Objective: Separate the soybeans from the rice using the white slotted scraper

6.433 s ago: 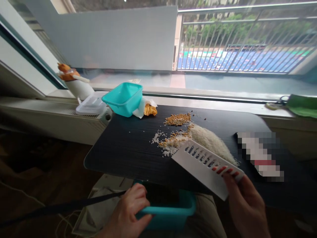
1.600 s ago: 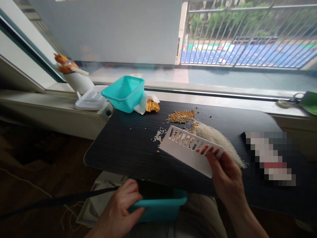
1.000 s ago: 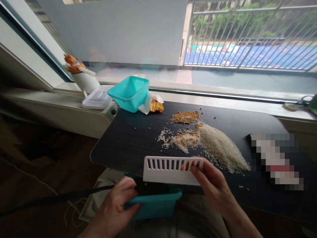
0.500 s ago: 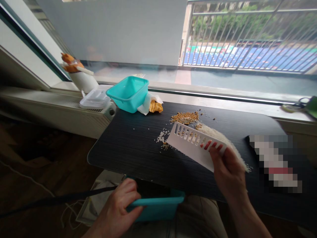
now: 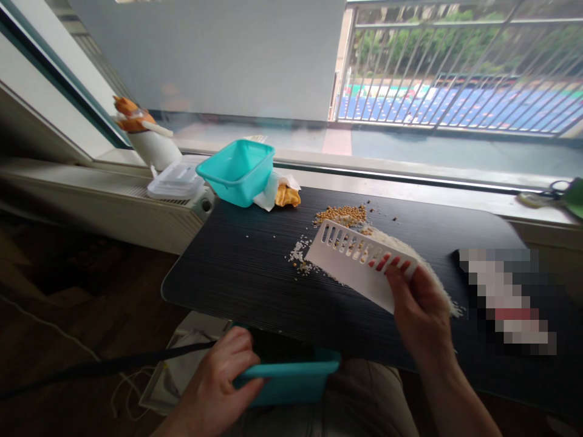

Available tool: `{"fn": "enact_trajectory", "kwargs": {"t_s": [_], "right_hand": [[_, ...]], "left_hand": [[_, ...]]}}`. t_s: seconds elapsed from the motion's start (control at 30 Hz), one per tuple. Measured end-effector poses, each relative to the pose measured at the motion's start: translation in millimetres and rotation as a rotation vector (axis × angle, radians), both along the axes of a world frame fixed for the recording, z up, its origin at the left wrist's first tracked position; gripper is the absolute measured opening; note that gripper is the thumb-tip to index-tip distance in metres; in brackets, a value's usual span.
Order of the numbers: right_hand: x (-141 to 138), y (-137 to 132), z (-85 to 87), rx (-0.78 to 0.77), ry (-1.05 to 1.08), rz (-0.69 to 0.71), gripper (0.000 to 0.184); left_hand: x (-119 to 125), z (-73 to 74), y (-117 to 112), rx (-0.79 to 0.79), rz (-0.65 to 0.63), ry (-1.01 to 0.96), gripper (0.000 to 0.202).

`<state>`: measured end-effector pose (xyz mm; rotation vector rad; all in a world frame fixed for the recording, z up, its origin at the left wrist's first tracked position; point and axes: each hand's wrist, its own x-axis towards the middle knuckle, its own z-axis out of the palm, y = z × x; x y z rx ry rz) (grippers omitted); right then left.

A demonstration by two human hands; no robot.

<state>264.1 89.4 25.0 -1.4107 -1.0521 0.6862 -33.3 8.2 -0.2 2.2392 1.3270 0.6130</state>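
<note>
The left hand (image 5: pixel 223 370) is clasping a teal rectangular plastic tub (image 5: pixel 291 383) while the right hand (image 5: pixel 421 306) is pinching a white slotted panel (image 5: pixel 353 273).

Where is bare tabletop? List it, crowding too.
Left front: tabletop between the rounded left edge and the scattered rice. Far right: between the rice pile, pixelated object and window sill. Crowded: the middle, with soybeans, slotted plate and right hand.

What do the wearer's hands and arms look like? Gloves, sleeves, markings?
Left hand and right hand are bare five-fingered human hands: no gloves, rings or watch visible. Forearms show no sleeves, cables or discernible markings.
</note>
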Motion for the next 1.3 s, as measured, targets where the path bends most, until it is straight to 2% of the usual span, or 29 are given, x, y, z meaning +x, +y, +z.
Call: {"fn": "enact_trajectory", "kwargs": {"t_s": [0.23,0.37,0.5,0.73,0.87,0.97,1.1,1.3], "right_hand": [[1,-2,4.5,-0.004,0.081,0.0,0.028],[3,1,0.7,-0.008,0.049,-0.022,0.03],[4,0,-2.4,-0.035,0.051,0.018,0.03],[3,1,4.3,-0.002,0.047,-0.005,0.031],[2,7,2.5,-0.025,0.036,0.011,0.032],[3,6,-1.0,-0.066,0.093,0.044,0.03],[7,4,-3.6,-0.048,0.167,0.042,0.025],[8,8,-7.5,-0.061,0.221,0.042,0.027]], "left_hand": [[0,-1.9,0,0.001,0.019,-0.04,0.022],[1,-1.8,0,0.007,0.025,-0.047,0.022],[2,-1.5,-1,0.004,0.034,-0.045,0.022],[2,-0.3,0,0.008,0.027,-0.046,0.022],[2,0.5,1,0.011,0.018,-0.05,0.022],[1,-0.1,0,0.004,0.014,-0.051,0.022],[1,-1.6,0,0.01,0.018,-0.047,0.022],[1,-2.5,0,-0.005,0.016,-0.046,0.022]]}}
